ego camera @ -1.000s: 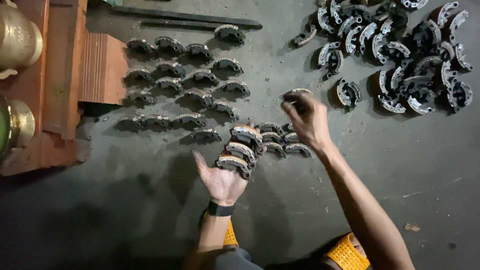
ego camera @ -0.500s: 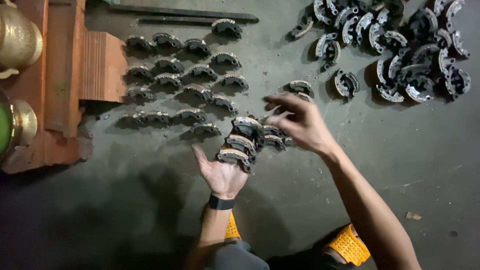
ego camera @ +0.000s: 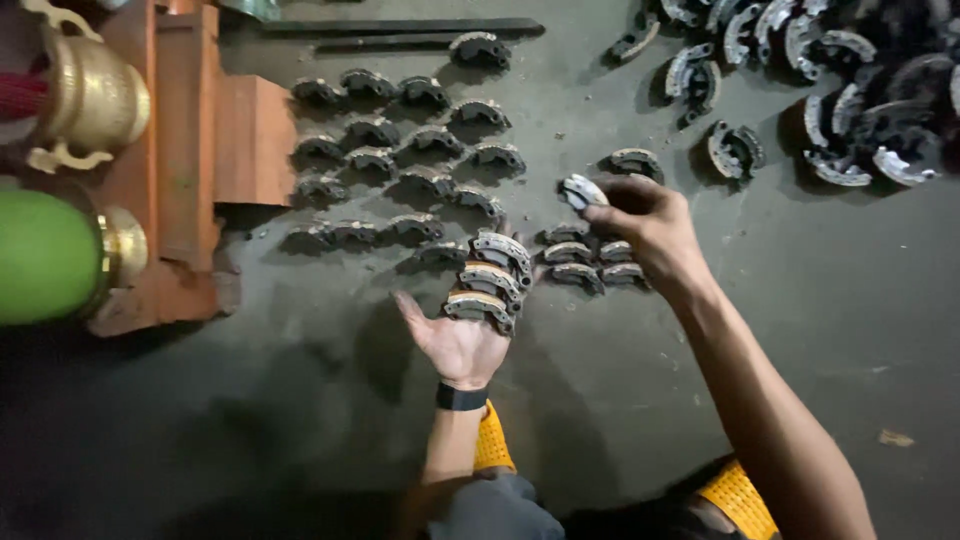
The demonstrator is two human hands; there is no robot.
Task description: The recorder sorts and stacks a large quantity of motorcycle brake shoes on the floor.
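My right hand has drawn back from the far heap, fingers pinched on one curved grey metal shoe. My left hand stays palm-up, fingers spread, carrying a stack of curved shoes beside the floor rows.

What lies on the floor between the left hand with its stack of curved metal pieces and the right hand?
In the head view, a small cluster of curved pieces lies on the floor between the left hand with its stack and the right hand.

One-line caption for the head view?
Left hand balances stacked curved metal pieces; right hand holds another piece above floor rows.
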